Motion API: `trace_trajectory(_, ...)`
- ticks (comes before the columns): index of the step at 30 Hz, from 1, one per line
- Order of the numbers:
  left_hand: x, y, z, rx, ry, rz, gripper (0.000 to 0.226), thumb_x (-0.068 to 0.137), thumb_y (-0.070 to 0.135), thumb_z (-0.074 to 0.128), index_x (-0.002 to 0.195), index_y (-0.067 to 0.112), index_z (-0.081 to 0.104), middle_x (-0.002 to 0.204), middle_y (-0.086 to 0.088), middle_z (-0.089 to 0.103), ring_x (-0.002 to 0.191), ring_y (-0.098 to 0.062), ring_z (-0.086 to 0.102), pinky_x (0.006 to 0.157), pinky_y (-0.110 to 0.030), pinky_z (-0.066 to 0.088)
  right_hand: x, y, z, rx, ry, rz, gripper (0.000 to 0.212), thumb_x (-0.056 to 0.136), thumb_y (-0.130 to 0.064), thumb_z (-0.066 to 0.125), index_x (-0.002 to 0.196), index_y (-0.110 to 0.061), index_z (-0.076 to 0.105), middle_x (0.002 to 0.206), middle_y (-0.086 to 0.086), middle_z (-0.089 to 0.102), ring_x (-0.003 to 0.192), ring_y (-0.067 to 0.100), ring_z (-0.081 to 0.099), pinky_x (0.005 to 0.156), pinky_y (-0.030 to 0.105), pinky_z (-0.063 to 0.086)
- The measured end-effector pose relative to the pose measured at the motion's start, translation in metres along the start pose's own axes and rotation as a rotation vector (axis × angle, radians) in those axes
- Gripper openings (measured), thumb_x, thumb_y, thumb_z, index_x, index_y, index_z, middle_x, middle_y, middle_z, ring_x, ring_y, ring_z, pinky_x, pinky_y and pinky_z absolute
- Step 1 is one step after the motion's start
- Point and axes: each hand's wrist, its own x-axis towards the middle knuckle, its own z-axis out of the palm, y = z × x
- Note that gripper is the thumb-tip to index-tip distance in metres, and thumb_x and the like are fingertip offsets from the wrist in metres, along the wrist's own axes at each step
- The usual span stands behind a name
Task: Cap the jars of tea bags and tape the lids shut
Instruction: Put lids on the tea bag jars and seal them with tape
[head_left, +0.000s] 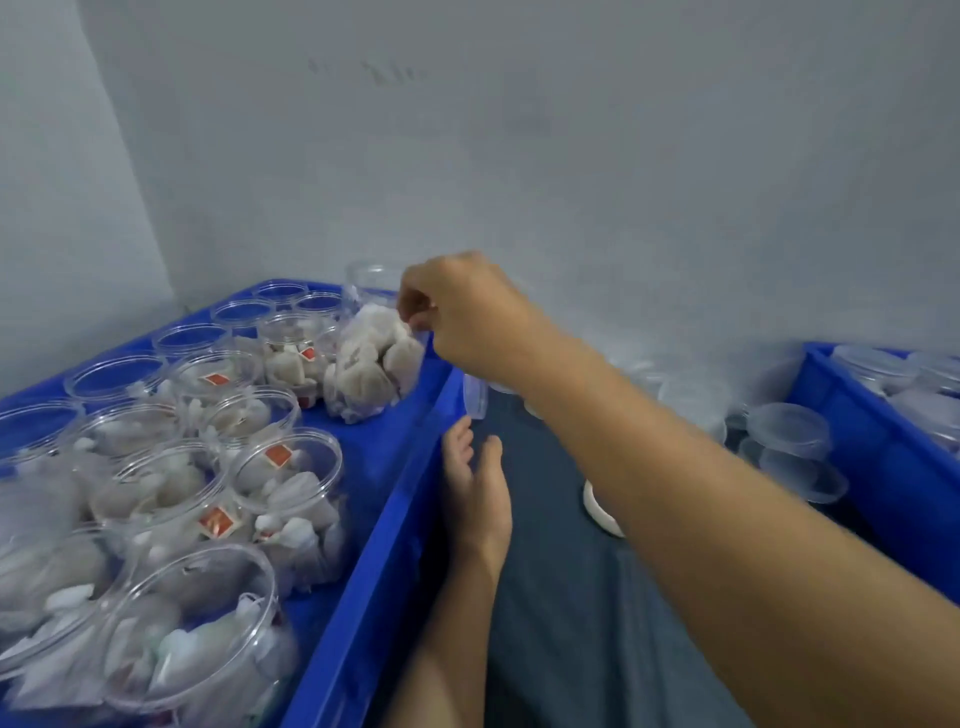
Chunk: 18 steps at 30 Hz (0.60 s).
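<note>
Many open jars of tea bags fill the blue crate (395, 519) on our left. Right hand (467, 312) pinches the rim of a tilted, full jar (371, 364) at the crate's far end; we lift it straight, clearing neighbours. Left hand (480, 493) rests slack on dark cloth (561, 597). Loose lids (789, 431) sit right, below a pale wall (519, 130).

Two blue crates (395, 499) are seen, one lower left, one at right edge (878, 467). Roughly eight jars filled with tea bags (283, 493) are counted in the left crate, plus about six empty jars (117, 376) along its far side. Two hands are in frame. One tape roll (600, 512) is seen at centre.
</note>
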Motion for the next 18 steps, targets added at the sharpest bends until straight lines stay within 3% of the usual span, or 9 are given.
trace_trajectory(4,-0.004,-0.002,0.006,0.004,0.006,0.042,0.043,0.103,0.019,0.061,0.145,0.021,0.052,0.146,0.003,0.056,0.132,-0.012,0.056,0.090,-0.019,0.042,-0.020,0.030,-0.044,-0.019,0.167,0.012,0.017,0.090,0.001,0.065,0.096,-0.011,0.075,0.092,0.004,0.075,0.090,0.023,0.067,0.082,0.044,0.054)
trace_trajectory(7,-0.012,-0.004,0.011,0.008,-0.040,0.069,0.054,0.099,0.017,0.070,0.148,0.020,0.048,0.144,0.002,0.058,0.128,-0.013,0.059,0.092,-0.021,0.046,-0.054,0.055,-0.049,-0.042,0.223,0.091,0.016,0.091,-0.001,0.068,0.094,-0.016,0.074,0.091,-0.002,0.070,0.085,0.020,0.064,0.078,0.042,0.054)
trace_trajectory(10,-0.022,-0.009,0.017,0.142,-0.131,0.140,0.069,0.089,0.022,0.082,0.148,0.022,0.047,0.141,0.006,0.059,0.128,-0.010,0.058,0.101,-0.031,0.049,-0.094,0.072,-0.027,-0.078,0.175,0.172,0.024,0.088,0.005,0.065,0.094,-0.018,0.071,0.094,-0.006,0.065,0.082,0.014,0.061,0.076,0.043,0.054)
trace_trajectory(13,-0.026,-0.011,0.025,0.331,-0.138,0.191,0.075,0.078,0.037,0.090,0.140,0.021,0.052,0.136,0.001,0.065,0.126,-0.020,0.062,0.105,-0.041,0.052,-0.128,0.083,0.000,-0.097,0.100,0.250,0.030,0.085,0.007,0.062,0.098,-0.020,0.067,0.101,-0.005,0.064,0.089,0.022,0.064,0.075,0.042,0.052)
trace_trajectory(16,-0.026,-0.006,0.023,0.455,-0.047,0.226,0.097,0.077,0.050,0.088,0.156,0.020,0.041,0.151,-0.003,0.057,0.136,-0.023,0.056,0.114,-0.041,0.046,-0.146,0.083,0.017,-0.039,0.059,0.302,0.022,0.083,-0.007,0.053,0.097,-0.020,0.065,0.104,-0.003,0.063,0.093,0.025,0.065,0.070,0.039,0.049)
trace_trajectory(18,-0.025,-0.005,0.024,0.538,-0.098,0.251,0.093,0.078,0.056,0.084,0.152,0.017,0.046,0.149,-0.005,0.059,0.134,-0.025,0.057,0.111,-0.047,0.048,-0.151,0.082,0.025,0.008,0.041,0.287,0.030,0.075,-0.014,0.046,0.098,-0.017,0.066,0.106,0.000,0.064,0.092,0.028,0.067,0.072,0.042,0.053)
